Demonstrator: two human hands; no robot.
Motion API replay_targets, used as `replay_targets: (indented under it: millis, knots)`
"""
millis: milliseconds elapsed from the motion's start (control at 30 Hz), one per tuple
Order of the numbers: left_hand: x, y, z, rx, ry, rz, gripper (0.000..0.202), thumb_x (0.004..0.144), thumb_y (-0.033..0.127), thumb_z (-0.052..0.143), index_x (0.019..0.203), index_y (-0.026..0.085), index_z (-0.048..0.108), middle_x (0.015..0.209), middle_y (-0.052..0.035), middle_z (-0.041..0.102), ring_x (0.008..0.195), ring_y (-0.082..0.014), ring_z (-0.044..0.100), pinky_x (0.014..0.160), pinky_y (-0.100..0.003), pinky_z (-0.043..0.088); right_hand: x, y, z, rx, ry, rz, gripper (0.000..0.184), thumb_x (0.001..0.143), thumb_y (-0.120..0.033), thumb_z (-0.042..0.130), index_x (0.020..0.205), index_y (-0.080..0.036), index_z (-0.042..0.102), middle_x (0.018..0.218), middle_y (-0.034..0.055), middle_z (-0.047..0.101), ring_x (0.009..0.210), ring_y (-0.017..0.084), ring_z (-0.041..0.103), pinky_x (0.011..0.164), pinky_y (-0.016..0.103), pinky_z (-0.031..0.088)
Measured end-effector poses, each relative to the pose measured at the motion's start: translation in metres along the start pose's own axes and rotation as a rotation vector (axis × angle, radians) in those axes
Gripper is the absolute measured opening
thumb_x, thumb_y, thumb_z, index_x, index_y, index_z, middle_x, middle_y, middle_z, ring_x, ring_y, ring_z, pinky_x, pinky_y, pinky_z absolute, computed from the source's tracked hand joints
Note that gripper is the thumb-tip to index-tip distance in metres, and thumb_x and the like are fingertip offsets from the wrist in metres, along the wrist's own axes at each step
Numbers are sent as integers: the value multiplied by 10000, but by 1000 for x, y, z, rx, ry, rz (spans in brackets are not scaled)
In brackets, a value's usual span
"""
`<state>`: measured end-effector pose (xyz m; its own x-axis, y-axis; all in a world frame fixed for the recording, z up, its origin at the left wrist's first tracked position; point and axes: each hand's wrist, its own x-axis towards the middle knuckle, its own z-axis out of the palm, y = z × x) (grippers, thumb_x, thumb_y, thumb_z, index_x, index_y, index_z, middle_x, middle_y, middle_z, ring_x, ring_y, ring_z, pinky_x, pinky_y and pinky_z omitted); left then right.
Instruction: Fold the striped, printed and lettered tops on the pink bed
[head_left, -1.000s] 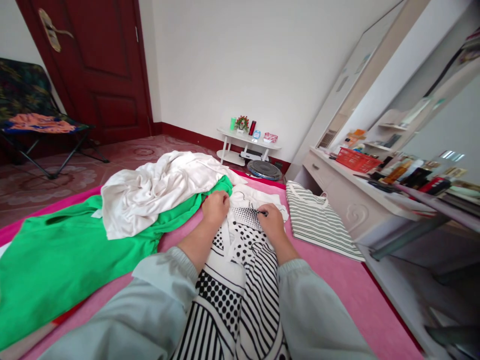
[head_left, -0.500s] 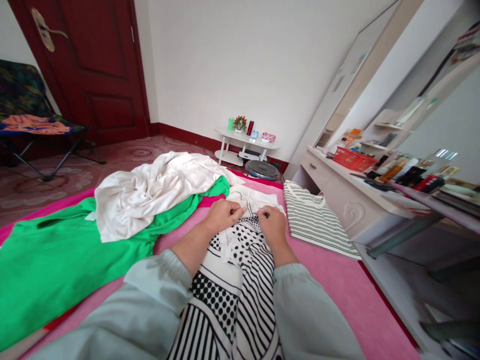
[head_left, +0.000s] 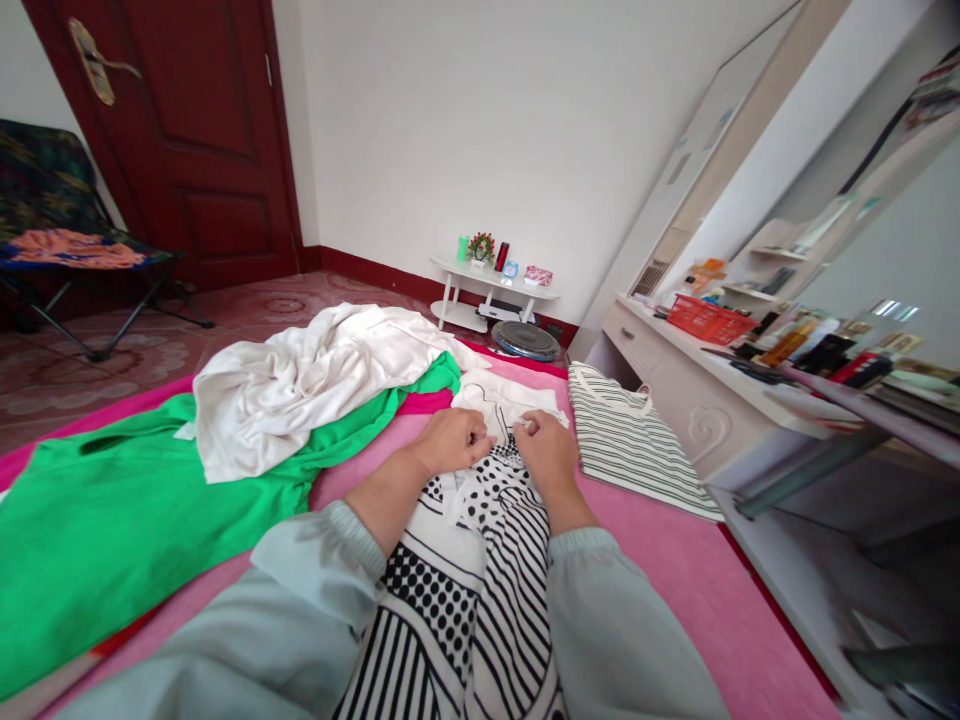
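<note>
A black-and-white garment (head_left: 480, 560) with dots and stripes lies on the pink bed cover (head_left: 660, 560) in front of me. My left hand (head_left: 450, 440) and my right hand (head_left: 546, 448) both rest on its far part, close together, fingers curled and pinching the cloth. A thin dark line, perhaps a cord or hanger wire, shows on the white cloth just beyond my fingers.
A crumpled white garment (head_left: 315, 375) lies over a green garment (head_left: 127, 510) to the left. A folded striped garment (head_left: 630, 440) sits at the right by a white dresser (head_left: 697, 400) with a red basket (head_left: 705, 318). A small white table (head_left: 491, 290), folding chair (head_left: 67, 250) and door (head_left: 195, 130) stand beyond.
My left hand has moved right from the green cloth onto the patterned garment, next to my right hand. Both hands have drawn slightly towards me and gathered the cloth.
</note>
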<state>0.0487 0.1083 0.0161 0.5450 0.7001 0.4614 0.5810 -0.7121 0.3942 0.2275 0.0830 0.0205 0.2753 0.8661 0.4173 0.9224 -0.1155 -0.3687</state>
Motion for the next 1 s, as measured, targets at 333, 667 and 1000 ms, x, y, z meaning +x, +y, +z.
replay_targets:
  millis: [333,667,1000]
  knots:
    - [0,-3,2,-112,-17,-79,178,785,325,550,733,191,656,658,6,637,614,-130,545,578,-229,357,2,2,4,59,-8,-232,84,710,-242,587,771,-217,639,797,-8,667,823,175,580,808,300,375]
    - [0,1,-1,-16,-5,-57,192,818,324,536,818,221,697,871,-36,660,835,-187,603,697,-263,432,6,12,8,87,88,-99,210,773,-265,506,904,-200,657,936,53,651,867,199,575,776,306,404]
    - [-1,-1,0,-23,38,-109,284,829,421,539,687,200,647,799,-31,650,744,-172,589,625,-258,395,16,45,6,262,241,268,378,695,-121,386,928,-176,677,995,106,650,872,236,593,772,352,446]
